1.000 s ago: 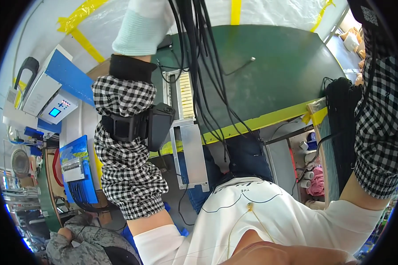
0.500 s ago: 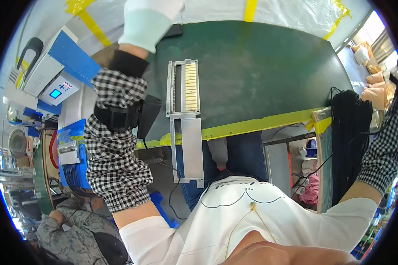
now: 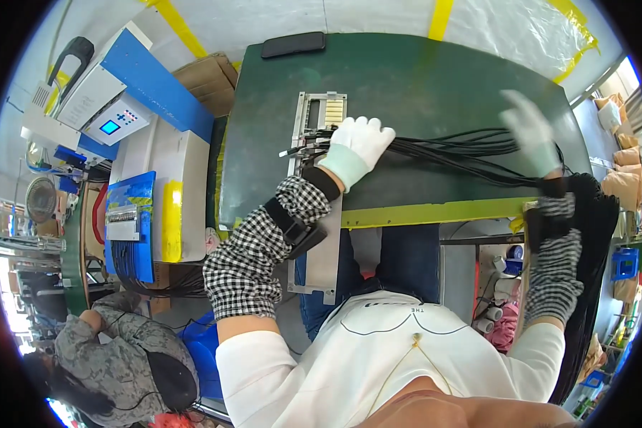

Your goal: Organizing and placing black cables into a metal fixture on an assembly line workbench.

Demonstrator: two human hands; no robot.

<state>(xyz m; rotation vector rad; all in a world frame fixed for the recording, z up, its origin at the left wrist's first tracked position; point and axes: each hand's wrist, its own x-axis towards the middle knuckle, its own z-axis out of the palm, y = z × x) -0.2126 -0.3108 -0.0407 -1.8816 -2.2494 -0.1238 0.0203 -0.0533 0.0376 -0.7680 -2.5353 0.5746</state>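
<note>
A bundle of black cables [image 3: 471, 151] lies across the dark green table [image 3: 406, 78], its ends reaching a long grey metal fixture [image 3: 319, 121] with a pale comb-like block. My left hand [image 3: 360, 143], in a white glove, presses flat on the cables beside the fixture. My right hand [image 3: 531, 132], also gloved and blurred, hovers with fingers spread over the cables near the table's right edge. More black cables [image 3: 595, 235] hang over that edge.
A black phone [image 3: 292, 44] lies at the table's far edge. To the left stand a blue and white machine [image 3: 146, 143] with a small screen, and cardboard boxes [image 3: 203, 75]. Another person [image 3: 114, 357] sits at lower left. Yellow tape marks the floor.
The cable bundle, held up in front of the camera a second ago, now lies on the table. My left hand has come down onto it; my right hand has swung in over the table.
</note>
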